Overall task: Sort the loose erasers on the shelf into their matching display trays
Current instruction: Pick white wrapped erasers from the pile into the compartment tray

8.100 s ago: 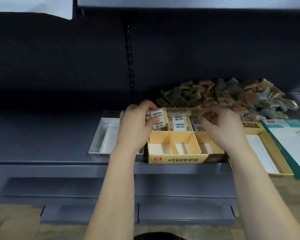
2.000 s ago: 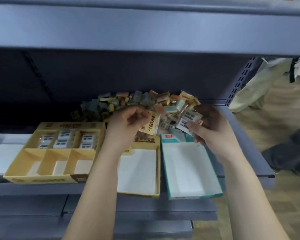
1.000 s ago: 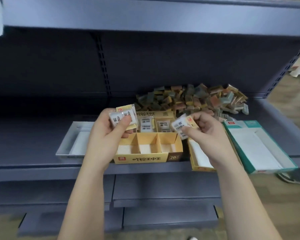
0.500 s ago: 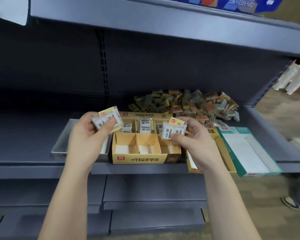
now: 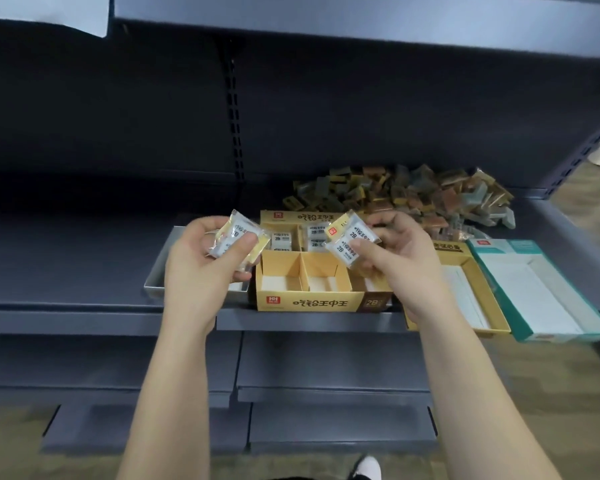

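The left hand (image 5: 201, 268) pinches a stack (image 5: 238, 237) of wrapped 2B erasers under its thumb; the right hand (image 5: 399, 268) pinches a second stack (image 5: 350, 242), the yellow tray (image 5: 305, 301) between and below them. Slick wrappers could let one slide into a wrong cell; the pile (image 5: 413, 199) lies beyond the right hand.

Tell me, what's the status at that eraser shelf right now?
Left hand grips 2B erasers; right hand grips a second stack. Both at the yellow divided tray, visible front compartments bare. Loose pile behind, nothing blocking.

shop aisle, metal gondola shelves (image 5: 84, 258), branded display trays (image 5: 305, 301)
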A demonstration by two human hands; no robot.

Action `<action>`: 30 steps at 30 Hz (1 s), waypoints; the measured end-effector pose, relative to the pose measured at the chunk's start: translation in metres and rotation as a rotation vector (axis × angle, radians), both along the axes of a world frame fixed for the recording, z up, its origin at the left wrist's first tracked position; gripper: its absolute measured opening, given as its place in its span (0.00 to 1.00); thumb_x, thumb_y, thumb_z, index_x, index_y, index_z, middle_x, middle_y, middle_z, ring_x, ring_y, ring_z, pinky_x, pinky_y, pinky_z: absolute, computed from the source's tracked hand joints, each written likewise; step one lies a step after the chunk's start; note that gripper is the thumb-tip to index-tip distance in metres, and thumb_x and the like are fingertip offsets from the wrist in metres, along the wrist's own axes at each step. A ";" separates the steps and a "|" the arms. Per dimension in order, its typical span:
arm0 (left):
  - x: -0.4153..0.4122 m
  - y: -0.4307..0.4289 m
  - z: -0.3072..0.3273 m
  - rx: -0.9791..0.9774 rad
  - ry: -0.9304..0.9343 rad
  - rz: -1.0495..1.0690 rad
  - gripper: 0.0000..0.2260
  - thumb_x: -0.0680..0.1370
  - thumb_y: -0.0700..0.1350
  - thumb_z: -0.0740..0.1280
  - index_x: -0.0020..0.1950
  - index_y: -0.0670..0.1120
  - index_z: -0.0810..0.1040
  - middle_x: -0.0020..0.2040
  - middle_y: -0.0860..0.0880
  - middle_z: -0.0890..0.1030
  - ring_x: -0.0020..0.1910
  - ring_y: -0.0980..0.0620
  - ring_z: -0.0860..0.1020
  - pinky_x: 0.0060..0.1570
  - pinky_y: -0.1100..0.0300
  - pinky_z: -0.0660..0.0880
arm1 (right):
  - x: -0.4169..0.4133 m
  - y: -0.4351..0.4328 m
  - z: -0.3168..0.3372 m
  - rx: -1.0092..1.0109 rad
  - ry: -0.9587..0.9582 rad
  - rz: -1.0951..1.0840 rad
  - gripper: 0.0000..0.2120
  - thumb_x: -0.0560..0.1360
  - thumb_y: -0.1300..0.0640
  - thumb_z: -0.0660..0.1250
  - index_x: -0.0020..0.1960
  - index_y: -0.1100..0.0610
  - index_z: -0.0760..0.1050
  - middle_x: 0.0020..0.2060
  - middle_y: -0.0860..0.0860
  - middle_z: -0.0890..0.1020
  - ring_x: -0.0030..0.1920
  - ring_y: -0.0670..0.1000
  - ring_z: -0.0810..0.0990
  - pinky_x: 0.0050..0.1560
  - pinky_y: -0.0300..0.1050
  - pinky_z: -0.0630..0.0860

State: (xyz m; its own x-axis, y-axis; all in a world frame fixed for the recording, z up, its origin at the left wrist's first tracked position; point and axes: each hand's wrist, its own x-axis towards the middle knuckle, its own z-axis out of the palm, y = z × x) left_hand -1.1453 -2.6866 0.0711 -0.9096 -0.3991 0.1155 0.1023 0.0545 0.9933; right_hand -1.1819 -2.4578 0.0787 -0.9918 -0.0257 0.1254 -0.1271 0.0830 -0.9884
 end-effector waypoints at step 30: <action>0.019 -0.020 0.002 0.034 -0.036 -0.031 0.13 0.72 0.40 0.75 0.47 0.39 0.73 0.44 0.46 0.86 0.44 0.46 0.85 0.52 0.40 0.80 | -0.059 -0.080 0.001 0.718 0.259 0.147 0.08 0.72 0.58 0.75 0.50 0.54 0.80 0.39 0.46 0.80 0.38 0.40 0.75 0.39 0.31 0.72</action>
